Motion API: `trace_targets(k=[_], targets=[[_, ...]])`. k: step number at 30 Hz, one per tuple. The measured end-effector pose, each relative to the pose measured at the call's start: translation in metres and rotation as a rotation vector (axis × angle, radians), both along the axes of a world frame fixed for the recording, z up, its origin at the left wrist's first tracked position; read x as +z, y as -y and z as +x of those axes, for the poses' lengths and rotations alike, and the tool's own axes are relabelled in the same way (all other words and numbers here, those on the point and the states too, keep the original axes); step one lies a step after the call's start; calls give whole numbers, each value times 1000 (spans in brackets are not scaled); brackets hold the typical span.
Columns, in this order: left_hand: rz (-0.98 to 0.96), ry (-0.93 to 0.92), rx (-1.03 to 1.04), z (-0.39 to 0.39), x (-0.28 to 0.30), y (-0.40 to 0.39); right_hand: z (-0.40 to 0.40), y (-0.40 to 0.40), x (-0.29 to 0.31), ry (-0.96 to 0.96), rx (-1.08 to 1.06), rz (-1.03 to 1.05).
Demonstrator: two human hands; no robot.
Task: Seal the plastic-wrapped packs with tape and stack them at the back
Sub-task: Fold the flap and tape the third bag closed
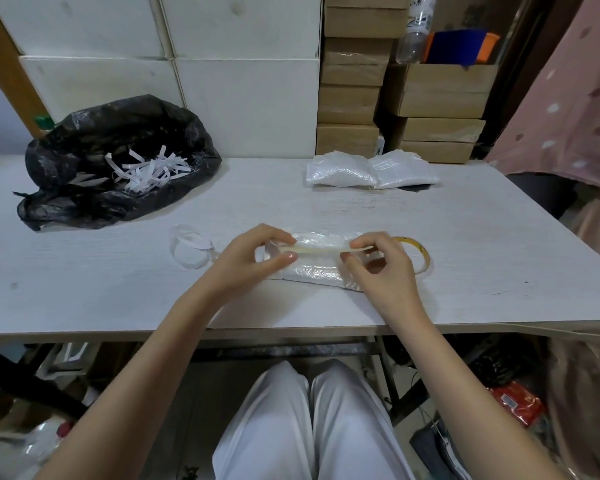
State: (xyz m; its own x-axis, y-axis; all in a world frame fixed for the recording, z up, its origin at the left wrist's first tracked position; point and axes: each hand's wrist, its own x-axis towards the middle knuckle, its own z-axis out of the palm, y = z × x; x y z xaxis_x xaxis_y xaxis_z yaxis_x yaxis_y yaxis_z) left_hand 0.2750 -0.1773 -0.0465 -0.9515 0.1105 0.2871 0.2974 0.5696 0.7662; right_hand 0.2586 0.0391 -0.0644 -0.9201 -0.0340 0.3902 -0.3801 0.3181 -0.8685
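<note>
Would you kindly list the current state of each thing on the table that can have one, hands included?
Left hand: pinches one end of the tape strip.
Right hand: pinches the other end.
Tape strip: stretched between both hands above the pack.
Pack: flat on the table, under the hands.
Finished packs: lying at the back, side by side.
Tape roll: lying beside the right hand.
Black bag: open, holding paper strips.
</note>
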Motion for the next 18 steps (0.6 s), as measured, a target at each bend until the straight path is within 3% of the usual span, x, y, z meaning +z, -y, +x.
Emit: trace_targets(k=[2, 6, 12, 18], targets=[[134, 8, 81, -3, 3, -9, -3, 0, 5, -83, -46, 67], [391, 82, 165, -7, 11, -25, -15, 4, 21, -41, 5, 17], [483, 164, 440, -12, 9, -42, -26, 17, 24, -162, 9, 192], [687, 260, 281, -7, 15, -39, -23, 25, 8, -328, -118, 129]])
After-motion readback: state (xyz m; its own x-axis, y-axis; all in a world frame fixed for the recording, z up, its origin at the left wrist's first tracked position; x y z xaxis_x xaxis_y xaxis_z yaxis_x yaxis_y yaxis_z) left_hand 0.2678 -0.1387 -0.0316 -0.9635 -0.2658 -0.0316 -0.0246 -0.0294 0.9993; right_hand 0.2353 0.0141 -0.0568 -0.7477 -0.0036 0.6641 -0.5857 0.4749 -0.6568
